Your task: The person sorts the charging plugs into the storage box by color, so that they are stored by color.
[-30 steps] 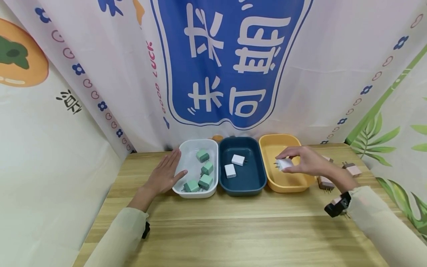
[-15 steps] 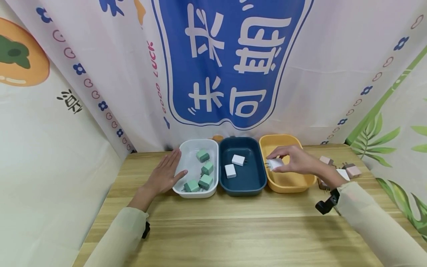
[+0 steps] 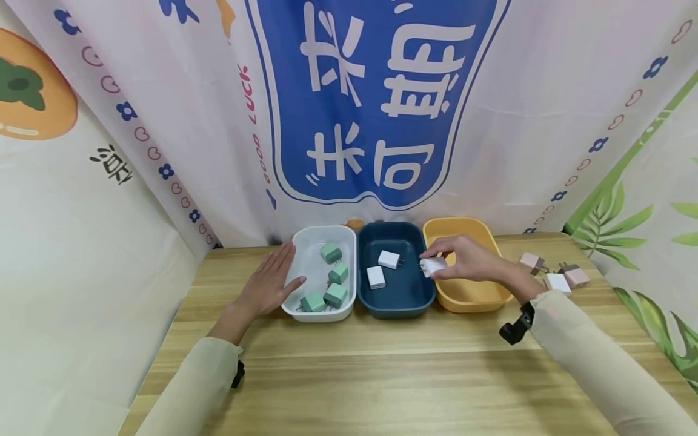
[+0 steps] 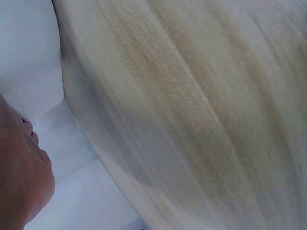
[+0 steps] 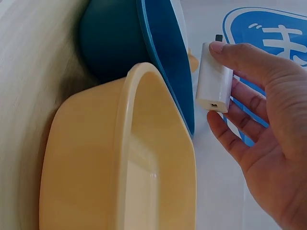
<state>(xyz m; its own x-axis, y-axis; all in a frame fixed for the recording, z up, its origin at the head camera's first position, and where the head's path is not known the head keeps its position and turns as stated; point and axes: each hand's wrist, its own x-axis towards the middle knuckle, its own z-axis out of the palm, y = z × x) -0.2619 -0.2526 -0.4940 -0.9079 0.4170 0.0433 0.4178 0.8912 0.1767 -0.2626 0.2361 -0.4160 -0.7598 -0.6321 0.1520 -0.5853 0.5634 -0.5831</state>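
My right hand (image 3: 463, 259) pinches a white charger plug (image 3: 433, 266) above the rims where the blue and yellow bins meet. In the right wrist view the charger (image 5: 214, 79) sits between thumb and fingers, its port facing the camera. My left hand (image 3: 268, 281) lies with straight fingers against the left side of the white bin (image 3: 299, 242), thumb over the rim. That bin holds several green chargers (image 3: 335, 295). Two white chargers (image 3: 375, 278) lie in the dark blue bin (image 3: 403, 313). Nothing shows inside the yellow bin (image 3: 474, 307).
On the wooden table (image 3: 382, 375), right of the yellow bin, lie a white charger (image 3: 558, 283) and pink-and-brown chargers (image 3: 576, 276), partly near my right sleeve. A printed curtain (image 3: 491, 151) hangs close behind the bins.
My right hand has carried the white charger left, from over the yellow bin to the blue bin's right rim. More chargers on the right have come into view. The left hand has stayed put.
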